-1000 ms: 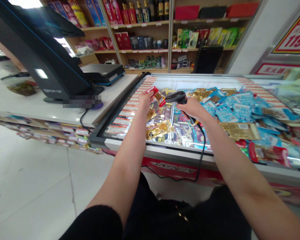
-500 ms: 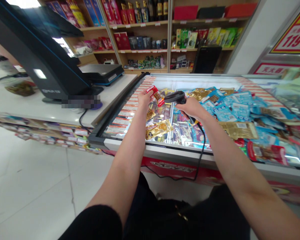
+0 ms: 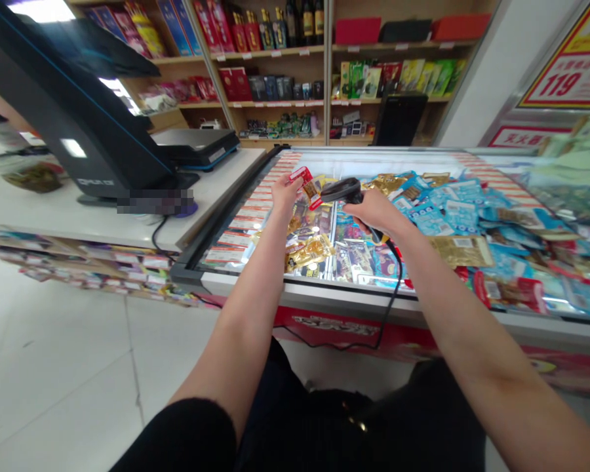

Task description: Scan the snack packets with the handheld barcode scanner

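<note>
Shelves (image 3: 275, 103) stand past the glass surface (image 3: 373, 160). Over it, my left fingers (image 3: 292, 185) pinch one end of a red packet (image 3: 309, 189), brown in the middle; I curl my right fingers (image 3: 354, 209) round a scanner (image 3: 340, 189).

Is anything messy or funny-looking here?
Yes, the blue and gold packets at the right of the glass-topped case lie in a jumbled heap, overlapping every which way, unlike the neater shelves behind. The cord of the scanner also sags loosely down the front.
</note>
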The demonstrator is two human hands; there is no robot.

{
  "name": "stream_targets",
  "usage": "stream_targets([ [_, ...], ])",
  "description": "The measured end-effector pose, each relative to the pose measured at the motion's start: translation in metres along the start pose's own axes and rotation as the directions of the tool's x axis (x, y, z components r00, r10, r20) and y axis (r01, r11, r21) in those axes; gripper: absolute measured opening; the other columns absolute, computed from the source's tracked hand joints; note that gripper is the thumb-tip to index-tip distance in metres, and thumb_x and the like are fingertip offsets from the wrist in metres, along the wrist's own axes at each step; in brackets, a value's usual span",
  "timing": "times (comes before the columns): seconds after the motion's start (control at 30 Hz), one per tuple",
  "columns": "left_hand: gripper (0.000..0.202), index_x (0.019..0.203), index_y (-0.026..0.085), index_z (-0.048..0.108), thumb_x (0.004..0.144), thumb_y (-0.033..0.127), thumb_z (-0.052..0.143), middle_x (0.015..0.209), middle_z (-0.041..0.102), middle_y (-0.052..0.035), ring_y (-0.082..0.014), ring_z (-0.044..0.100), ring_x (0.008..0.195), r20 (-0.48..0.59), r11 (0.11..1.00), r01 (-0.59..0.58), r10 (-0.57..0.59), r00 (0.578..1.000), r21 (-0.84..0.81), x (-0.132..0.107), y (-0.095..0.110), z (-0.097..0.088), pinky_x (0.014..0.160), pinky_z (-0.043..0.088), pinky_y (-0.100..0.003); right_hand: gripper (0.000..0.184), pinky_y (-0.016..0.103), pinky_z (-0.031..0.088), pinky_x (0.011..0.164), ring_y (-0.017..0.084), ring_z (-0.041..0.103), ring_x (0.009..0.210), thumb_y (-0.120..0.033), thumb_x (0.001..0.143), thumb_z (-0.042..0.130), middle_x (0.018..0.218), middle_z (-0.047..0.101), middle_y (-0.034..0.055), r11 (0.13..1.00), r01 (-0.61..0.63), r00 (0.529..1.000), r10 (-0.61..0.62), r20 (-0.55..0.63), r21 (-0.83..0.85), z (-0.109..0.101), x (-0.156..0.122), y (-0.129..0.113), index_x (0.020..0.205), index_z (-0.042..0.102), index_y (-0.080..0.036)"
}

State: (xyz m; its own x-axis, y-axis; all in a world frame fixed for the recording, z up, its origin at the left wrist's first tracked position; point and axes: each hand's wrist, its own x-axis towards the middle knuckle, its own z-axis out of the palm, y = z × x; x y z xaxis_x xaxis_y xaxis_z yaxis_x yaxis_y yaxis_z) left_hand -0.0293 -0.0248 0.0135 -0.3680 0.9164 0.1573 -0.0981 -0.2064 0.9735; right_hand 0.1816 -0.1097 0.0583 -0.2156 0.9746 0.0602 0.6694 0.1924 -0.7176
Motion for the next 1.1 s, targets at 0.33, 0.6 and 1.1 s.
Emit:
stream_targets([
  [0.33,0.019,0.089,0.018,0.063,0.071,0.023,0.066,0.082,0.069,-0.0011,-0.0135,0.066,0.08,0.031,0.999,-0.027,0.027,0.999,0.03,-0.002,0.003,0.007,0.068,0.052,-0.021,0.029,0.026,0.042,0.042,0.015,0.051,0.038,-0.026,0.076,0.058,0.044,0.056,0.0079,0.999,-0.037,0.999,0.037,-0.009,0.04,-0.012,-0.012,-0.004,0.049,0.05,-0.018],
  [0.6,0.018,0.092,0.018,0.063,0.074,0.019,0.065,0.088,0.07,-0.0017,-0.0143,0.068,0.083,0.128,0.999,0.043,-0.042,0.991,-0.009,-0.012,0.008,0.039,0.074,0.056,-0.025,0.03,0.025,0.043,0.043,0.015,0.053,0.038,-0.025,0.076,0.058,0.042,0.055,0.0066,0.998,-0.007,0.997,0.012,-0.08,0.063,-0.024,-0.01,0.013,0.048,0.05,-0.018],
  [1.1,0.045,0.12,0.011,0.06,0.078,0.02,0.073,0.115,0.07,-0.0137,-0.0205,0.069,0.1,0.459,0.995,-0.003,-0.045,0.887,0.103,-0.035,0.026,0.194,0.09,0.053,-0.033,0.017,0.024,0.04,0.033,0.012,0.048,0.036,-0.021,0.076,0.066,0.048,0.054,0.0003,0.89,-0.1,0.87,0.295,-0.396,0.444,-0.116,-0.033,0.075,0.064,0.055,-0.017],
])
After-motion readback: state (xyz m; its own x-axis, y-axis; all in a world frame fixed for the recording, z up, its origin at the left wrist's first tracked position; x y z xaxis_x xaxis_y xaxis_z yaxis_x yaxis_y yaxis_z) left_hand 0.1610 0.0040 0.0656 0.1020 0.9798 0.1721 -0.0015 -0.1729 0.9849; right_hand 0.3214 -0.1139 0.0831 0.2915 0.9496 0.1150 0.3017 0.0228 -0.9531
